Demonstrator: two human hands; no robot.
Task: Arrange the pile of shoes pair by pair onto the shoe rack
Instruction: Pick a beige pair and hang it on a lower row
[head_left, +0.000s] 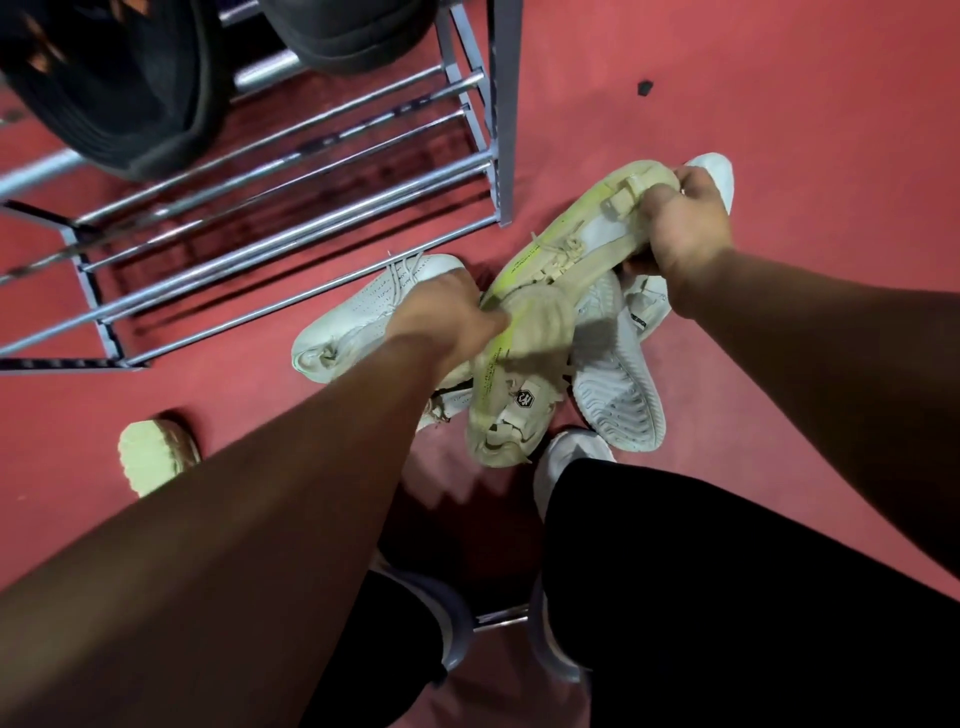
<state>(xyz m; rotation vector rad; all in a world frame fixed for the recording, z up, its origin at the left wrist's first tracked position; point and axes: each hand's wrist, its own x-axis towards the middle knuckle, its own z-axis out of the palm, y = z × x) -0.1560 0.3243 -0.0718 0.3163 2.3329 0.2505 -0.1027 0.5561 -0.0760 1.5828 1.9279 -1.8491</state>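
Two cream sneakers with yellow-green stripes are lifted over a pile of white shoes on the red floor. My right hand (685, 228) grips the heel of the upper cream sneaker (576, 228). My left hand (447, 317) holds the lower cream sneaker (519, 384), which hangs toe-down. A white perforated sneaker (358, 317) lies left of them. A white shoe lies sole-up (618, 395) to the right, with more white shoes under my right hand. The metal shoe rack (291, 197) stands at upper left, with two black shoes (124, 88) on its top bars.
A single cream shoe (156, 454) lies alone on the floor at lower left. My legs in black trousers and light shoes (566, 462) fill the bottom of the view. A small black scrap (644, 87) lies on the floor at upper right. The rack's lower bars hold nothing.
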